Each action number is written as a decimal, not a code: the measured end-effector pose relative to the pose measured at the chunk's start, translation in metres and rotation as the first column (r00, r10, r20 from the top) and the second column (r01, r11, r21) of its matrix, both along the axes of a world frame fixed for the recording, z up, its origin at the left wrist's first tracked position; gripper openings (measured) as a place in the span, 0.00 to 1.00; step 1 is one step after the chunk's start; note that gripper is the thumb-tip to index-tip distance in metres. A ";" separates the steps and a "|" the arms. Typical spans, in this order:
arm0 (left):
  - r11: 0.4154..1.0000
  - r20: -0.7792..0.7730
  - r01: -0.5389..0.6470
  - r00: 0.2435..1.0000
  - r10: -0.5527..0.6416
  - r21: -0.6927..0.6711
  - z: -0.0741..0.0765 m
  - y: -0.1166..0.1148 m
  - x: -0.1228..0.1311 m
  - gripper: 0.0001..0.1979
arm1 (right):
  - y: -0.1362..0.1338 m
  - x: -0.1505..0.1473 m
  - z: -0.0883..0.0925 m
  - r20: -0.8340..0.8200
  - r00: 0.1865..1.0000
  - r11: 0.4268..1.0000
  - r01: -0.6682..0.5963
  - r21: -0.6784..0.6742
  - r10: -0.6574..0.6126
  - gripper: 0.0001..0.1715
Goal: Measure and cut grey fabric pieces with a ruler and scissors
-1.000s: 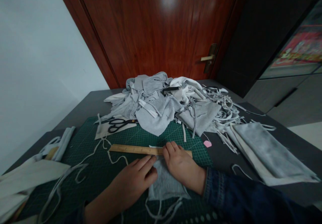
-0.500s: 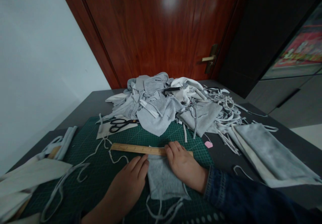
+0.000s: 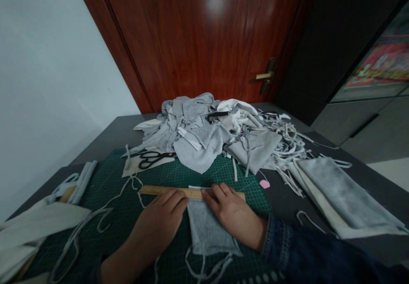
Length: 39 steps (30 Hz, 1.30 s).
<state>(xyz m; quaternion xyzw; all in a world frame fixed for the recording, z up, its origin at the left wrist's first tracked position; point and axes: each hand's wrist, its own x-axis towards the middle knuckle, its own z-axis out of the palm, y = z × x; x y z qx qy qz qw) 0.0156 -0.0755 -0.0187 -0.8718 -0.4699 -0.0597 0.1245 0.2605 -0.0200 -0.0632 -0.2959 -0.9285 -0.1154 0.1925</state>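
Note:
A wooden ruler (image 3: 195, 193) lies across the top of a small grey cloth pouch (image 3: 209, 224), whose light cords trail from its lower edge. A thin strip of the pouch shows above the ruler. My left hand (image 3: 162, 220) rests on the ruler left of the pouch, its fingers closed together and bent over the wood. On the right part of the ruler, my right hand (image 3: 234, 213) presses down with thumb and fingers, its palm over the pouch's right side. Under both hands is a green cutting mat (image 3: 128, 216). The undersides of my fingers are hidden.
Black scissors (image 3: 153, 158) lie on a pale cloth piece beyond the ruler. A heap of grey and white fabric (image 3: 201, 139) fills the table's back. Folded grey cloth (image 3: 345, 194) lies right, cream cloth (image 3: 41, 224) left. A pink tag (image 3: 264, 184) sits near the mat's edge.
The ruler's left end has swung slightly toward me, so it lies more level. My left hand has moved up onto it, and my right thumb has shifted left along it.

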 end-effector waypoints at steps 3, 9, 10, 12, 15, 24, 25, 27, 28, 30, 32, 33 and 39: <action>0.998 0.114 0.001 0.993 0.006 -0.060 0.011 0.025 0.002 0.15 | -0.002 -0.001 -0.001 -0.008 1.000 1.000 0.006 0.010 -0.006 0.26; 0.928 0.379 0.068 0.922 0.082 -0.366 -0.001 0.058 -0.005 0.15 | -0.003 0.001 0.002 -0.011 1.000 1.000 -0.006 0.007 0.006 0.24; 0.923 0.402 0.067 0.910 0.099 -0.380 -0.005 0.057 -0.005 0.14 | -0.001 0.003 0.002 -0.007 1.000 1.000 -0.018 0.004 0.018 0.24; 0.923 0.439 0.048 0.888 0.136 -0.383 -0.012 0.050 -0.005 0.13 | 0.003 0.006 0.004 0.007 0.998 0.998 -0.057 -0.007 0.057 0.23; 0.917 0.461 0.028 0.870 0.173 -0.397 -0.017 0.040 -0.003 0.13 | 0.010 0.012 0.006 0.018 0.993 0.993 -0.119 -0.013 0.119 0.22; 0.870 0.421 0.013 0.879 0.224 -0.492 -0.002 0.042 0.005 0.12 | -0.034 0.011 0.000 -0.014 1.000 1.000 -0.006 0.022 0.006 0.23; 0.875 0.426 0.014 0.877 0.222 -0.484 -0.003 0.042 0.004 0.13 | -0.040 0.012 -0.003 -0.016 1.000 0.999 0.015 0.043 -0.014 0.23; 0.887 0.441 0.023 0.874 0.206 -0.461 -0.006 0.043 0.002 0.14 | -0.047 0.013 -0.008 -0.013 0.999 0.996 0.052 0.070 -0.051 0.23; 0.894 0.451 0.030 0.871 0.196 -0.447 -0.008 0.043 0.001 0.15 | -0.049 0.014 -0.009 -0.005 0.998 0.996 0.060 0.073 -0.060 0.24; 0.910 0.469 0.045 0.867 0.169 -0.412 -0.010 0.043 -0.001 0.15 | -0.049 0.014 -0.011 0.009 0.998 0.996 0.063 0.069 -0.064 0.25; 0.924 0.476 0.057 0.868 0.142 -0.379 -0.012 0.043 -0.002 0.15 | -0.047 0.014 -0.010 0.015 0.998 0.996 0.056 0.067 -0.058 0.23; 0.928 0.474 0.061 0.871 0.131 -0.367 -0.012 0.044 -0.003 0.16 | -0.046 0.014 -0.010 0.014 0.998 0.996 0.056 0.068 -0.057 0.23; 0.928 0.464 0.038 0.873 0.148 -0.369 -0.014 0.044 -0.004 0.15 | -0.044 0.015 -0.011 0.001 0.999 0.997 0.042 0.062 -0.042 0.21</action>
